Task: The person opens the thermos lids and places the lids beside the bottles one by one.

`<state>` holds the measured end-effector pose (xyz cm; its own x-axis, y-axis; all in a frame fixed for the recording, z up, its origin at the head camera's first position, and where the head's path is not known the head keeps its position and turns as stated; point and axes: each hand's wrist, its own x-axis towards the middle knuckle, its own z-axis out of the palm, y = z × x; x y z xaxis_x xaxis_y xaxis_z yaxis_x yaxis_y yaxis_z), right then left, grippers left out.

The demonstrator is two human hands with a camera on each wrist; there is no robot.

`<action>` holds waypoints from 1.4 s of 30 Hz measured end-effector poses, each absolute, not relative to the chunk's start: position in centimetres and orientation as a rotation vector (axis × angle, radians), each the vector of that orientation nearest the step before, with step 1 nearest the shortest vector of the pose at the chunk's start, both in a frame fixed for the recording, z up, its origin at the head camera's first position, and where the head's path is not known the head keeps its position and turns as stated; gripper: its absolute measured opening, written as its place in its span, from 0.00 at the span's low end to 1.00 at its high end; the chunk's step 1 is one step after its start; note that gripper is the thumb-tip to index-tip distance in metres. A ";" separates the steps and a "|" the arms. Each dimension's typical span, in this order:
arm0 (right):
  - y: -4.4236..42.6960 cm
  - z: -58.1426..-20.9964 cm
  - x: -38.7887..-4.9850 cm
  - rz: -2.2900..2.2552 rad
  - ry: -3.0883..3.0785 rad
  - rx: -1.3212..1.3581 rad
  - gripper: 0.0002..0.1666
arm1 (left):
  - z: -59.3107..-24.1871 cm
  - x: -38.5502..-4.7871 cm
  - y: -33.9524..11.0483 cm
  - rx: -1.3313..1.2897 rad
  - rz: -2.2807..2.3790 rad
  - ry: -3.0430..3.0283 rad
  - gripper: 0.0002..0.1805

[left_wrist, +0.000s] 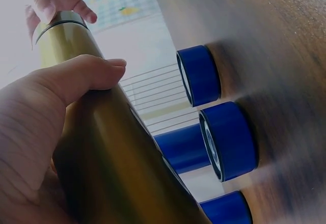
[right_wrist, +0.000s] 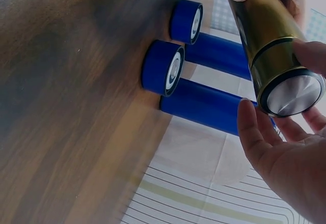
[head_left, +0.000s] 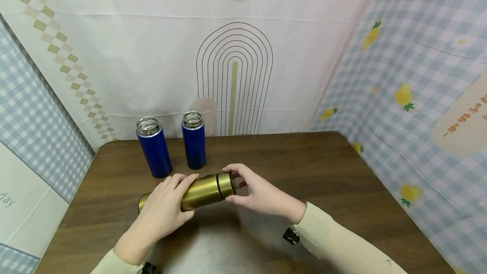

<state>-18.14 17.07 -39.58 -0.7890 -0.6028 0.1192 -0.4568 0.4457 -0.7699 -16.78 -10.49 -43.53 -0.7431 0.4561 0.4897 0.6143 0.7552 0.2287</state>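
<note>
A gold thermos flask (head_left: 201,191) lies nearly level above the table, tilted slightly up to the right. My left hand (head_left: 161,206) grips its body, thumb along the near side in the left wrist view. At the flask's right end my right hand (head_left: 258,191) holds the gold lid (right_wrist: 275,63) between thumb and fingers. The lid sits on the flask, and its silver disc top (right_wrist: 295,95) faces the right palm. Behind stand two blue flasks, the left one (head_left: 155,153) and the right one (head_left: 195,147), upright with uncovered steel mouths.
Two blue lids, one (right_wrist: 162,68) nearer and one (right_wrist: 186,21) farther left, rest on the brown wooden table (head_left: 289,160) in front of the blue flasks. In the head view the gold flask and left hand hide them. Patterned cloth (head_left: 160,62) hangs behind the table.
</note>
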 end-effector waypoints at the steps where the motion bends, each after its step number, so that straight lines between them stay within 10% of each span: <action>1: 17.1 -39.6 -18.2 -1.267 2.519 -0.929 0.40 | -43.5 -16.8 -10.5 -0.815 -0.537 -2.546 0.48; 28: 17.0 -39.6 -18.3 -1.201 2.576 -0.658 0.32 | -43.6 -16.7 -10.3 -0.843 -0.547 -2.512 0.47; 42: 17.3 -39.9 -18.3 -1.175 2.602 -0.864 0.47 | -43.8 -16.7 -10.4 -0.844 -0.539 -2.530 0.47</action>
<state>-18.31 17.33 -39.91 -0.8207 -0.5645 0.0887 -0.4397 0.5246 -0.7290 -16.69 -10.36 -43.81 -0.7289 0.4707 0.4971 0.6324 0.7410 0.2258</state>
